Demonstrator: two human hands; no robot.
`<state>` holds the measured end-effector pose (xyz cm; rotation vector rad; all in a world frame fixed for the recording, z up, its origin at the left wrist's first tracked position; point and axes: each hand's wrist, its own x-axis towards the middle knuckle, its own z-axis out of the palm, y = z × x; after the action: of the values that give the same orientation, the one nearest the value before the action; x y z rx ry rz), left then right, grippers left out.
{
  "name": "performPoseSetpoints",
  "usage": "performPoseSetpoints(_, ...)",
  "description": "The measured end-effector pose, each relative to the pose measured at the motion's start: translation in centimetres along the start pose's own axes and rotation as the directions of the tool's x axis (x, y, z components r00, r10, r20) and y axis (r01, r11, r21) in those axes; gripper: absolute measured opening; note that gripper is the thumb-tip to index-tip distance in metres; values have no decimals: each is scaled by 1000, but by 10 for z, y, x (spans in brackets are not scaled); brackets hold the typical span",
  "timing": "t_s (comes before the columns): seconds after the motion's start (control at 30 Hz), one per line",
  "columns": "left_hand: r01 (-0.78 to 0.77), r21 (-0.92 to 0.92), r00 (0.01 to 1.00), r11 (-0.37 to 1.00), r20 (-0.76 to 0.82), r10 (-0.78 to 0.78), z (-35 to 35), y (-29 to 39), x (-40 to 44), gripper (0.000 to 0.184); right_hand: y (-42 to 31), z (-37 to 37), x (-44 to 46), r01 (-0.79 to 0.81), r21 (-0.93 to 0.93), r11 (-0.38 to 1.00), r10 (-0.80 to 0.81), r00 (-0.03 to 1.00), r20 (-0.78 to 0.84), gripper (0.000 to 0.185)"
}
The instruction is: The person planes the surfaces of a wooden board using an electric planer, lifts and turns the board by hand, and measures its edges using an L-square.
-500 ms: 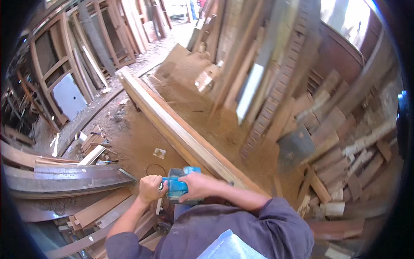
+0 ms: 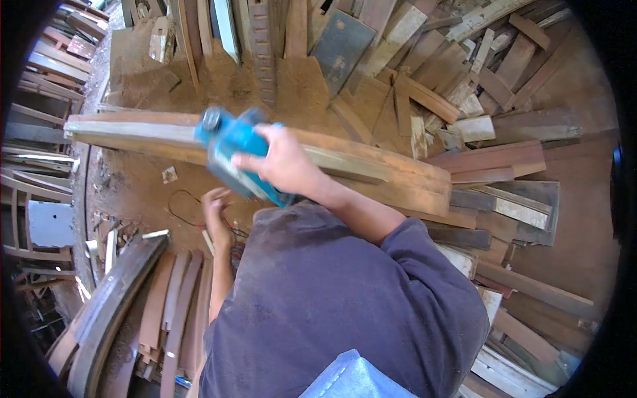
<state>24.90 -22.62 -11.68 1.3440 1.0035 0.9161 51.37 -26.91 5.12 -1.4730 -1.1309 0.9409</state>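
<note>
A teal power tool (image 2: 242, 147), blurred by motion and tilted, hangs over the long wooden beam (image 2: 352, 164). My right hand (image 2: 285, 159) is wrapped round its handle. Below and left of the tool is my left hand (image 2: 217, 204), off the tool, with its fingers partly spread and nothing seen in them. A thin dark cord (image 2: 174, 199) curls on the dusty ground beside my left hand. The beam runs across in front of me, with a pale strip along its upper face.
Curved wooden pieces (image 2: 116, 305) and planks lie at the lower left. Upright boards (image 2: 295, 30) and a dark panel (image 2: 342, 50) stand beyond the beam. Wood offcuts (image 2: 491, 126) are piled at the right. A pale blue panel (image 2: 50, 224) is at the far left.
My left hand has let go of the tool and dropped away from it. My right hand has raised and tilted the tool over the beam. The view has turned to the right.
</note>
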Motion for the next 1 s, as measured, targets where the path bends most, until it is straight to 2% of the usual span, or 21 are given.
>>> performPoseSetpoints(0.03,42,10,969,999,243,-43,27,-6,-18,58,-5,-8,-13,-5,175,985,12,999,-40,30)
performPoseSetpoints(0.07,75,22,883,997,464,-76,53,-12,-36,68,-16,-14,-26,-4,343,939,30,997,-72,31)
performPoseSetpoints(0.1,178,-73,795,981,598,-99,81,-9,-57,71,-25,-20,-36,48,355,934,9,987,-158,33)
performPoseSetpoints(0.13,-34,-47,716,998,696,57,105,20,-68,65,-30,-26,-46,97,364,926,-9,971,-237,35)
performPoseSetpoints(0.2,68,61,649,996,755,-91,124,-9,-99,48,-33,-53,-60,133,605,785,-10,979,-202,34)
performPoseSetpoints(0.23,76,27,683,997,727,-71,131,-8,-110,48,-37,-74,-67,103,635,766,18,983,-181,33)
performPoseSetpoints(0.3,21,250,754,968,632,-179,136,2,-135,29,-43,-115,-84,17,689,724,96,987,-126,32)
performPoseSetpoints(0.33,-54,263,864,963,496,-87,139,7,-146,20,-42,-133,-92,-39,714,699,145,985,-89,31)
performPoseSetpoints(0.4,-126,404,961,906,276,11,136,-14,-161,16,-33,-170,-109,-118,586,801,219,970,-104,27)
performPoseSetpoints(0.43,-136,451,985,882,159,71,136,-9,-169,14,-26,-185,-117,-158,454,877,237,964,-122,27)
performPoseSetpoints(0.47,-139,501,990,854,46,134,136,-4,-176,12,-16,-199,-125,-191,312,931,245,959,-145,28)
performPoseSetpoints(0.5,-171,587,979,792,11,204,133,-10,-182,10,-5,-211,-131,-245,175,954,274,946,-171,29)
performPoseSetpoints(0.6,-141,638,978,757,-27,205,138,-22,-198,11,29,-240,-149,-325,-244,914,264,931,-251,28)
performPoseSetpoints(0.67,-51,629,983,776,-104,149,146,-32,-209,14,36,-244,-163,-338,-379,861,283,939,-194,33)
performPoseSetpoints(0.73,-33,639,967,768,-174,186,152,-45,-217,15,51,-258,-177,-339,-490,803,311,940,-141,39)
performPoseSetpoints(0.77,-36,616,950,787,-224,219,158,-59,-221,18,64,-269,-183,-351,-471,809,342,933,-109,41)
performPoseSetpoints(0.87,107,575,951,811,-299,86,187,-64,-234,19,79,-303,-199,-437,-455,776,462,885,-62,39)
performPoseSetpoints(0.93,118,562,934,818,-343,101,204,-77,-238,21,105,-316,-204,-374,-547,749,440,898,-11,36)
performPoseSetpoints(0.97,118,548,934,828,-343,94,216,-80,-242,24,121,-324,-212,-261,-597,759,335,942,15,36)
performPoseSetpoints(1.0,115,530,936,840,-340,87,229,-86,-246,26,124,-325,-214,-300,-617,727,374,927,-11,36)
